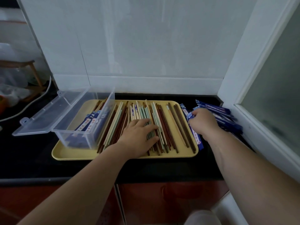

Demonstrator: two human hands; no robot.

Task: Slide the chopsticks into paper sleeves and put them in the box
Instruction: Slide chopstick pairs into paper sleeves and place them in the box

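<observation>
Several loose chopsticks (164, 120), brown, cream and pale green, lie side by side on a yellow tray (74, 153). My left hand (138, 135) rests flat on the green ones near the tray's middle, fingers spread. A clear plastic box (90, 127) with its lid flipped open stands on the tray's left end and holds several sleeved chopsticks (90, 122). A pile of blue paper sleeves (224, 116) lies on the counter right of the tray. My right hand (203, 122) pinches one blue sleeve (197, 138) at the tray's right edge.
The black counter (32, 159) ends at a white tiled wall behind and a white window frame (259, 127) close on the right. A white cable (32, 101) and a wooden rack (32, 75) are at the far left. Red cabinet fronts lie below the counter edge.
</observation>
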